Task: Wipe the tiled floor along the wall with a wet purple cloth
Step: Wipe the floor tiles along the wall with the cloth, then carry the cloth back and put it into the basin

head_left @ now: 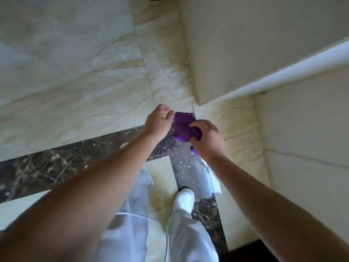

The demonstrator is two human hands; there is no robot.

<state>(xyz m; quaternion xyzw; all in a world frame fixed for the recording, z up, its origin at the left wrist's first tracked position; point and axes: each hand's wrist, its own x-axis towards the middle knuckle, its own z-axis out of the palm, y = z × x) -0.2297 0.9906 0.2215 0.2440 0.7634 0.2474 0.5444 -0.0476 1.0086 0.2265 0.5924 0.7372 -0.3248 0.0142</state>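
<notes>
At the centre of the frame the purple cloth is bunched between both hands above the tiled floor. The right hand has its grip clamped on the cloth; the left hand is curled at its edge, near the wall at upper right.

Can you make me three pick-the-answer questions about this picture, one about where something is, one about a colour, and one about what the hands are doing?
1. Where is the cloth?
A. flat on the floor
B. up between both hands
C. on the shoe

2. What colour is the cloth?
A. purple
B. green
C. yellow

3. What is the right hand doing?
A. hanging empty
B. pressing the wall
C. gripping the cloth

Answers: B, it is bunched between the left hand and the right hand, above the tiled floor; A, it is deep purple; C, its fingers curl over the cloth.
</notes>
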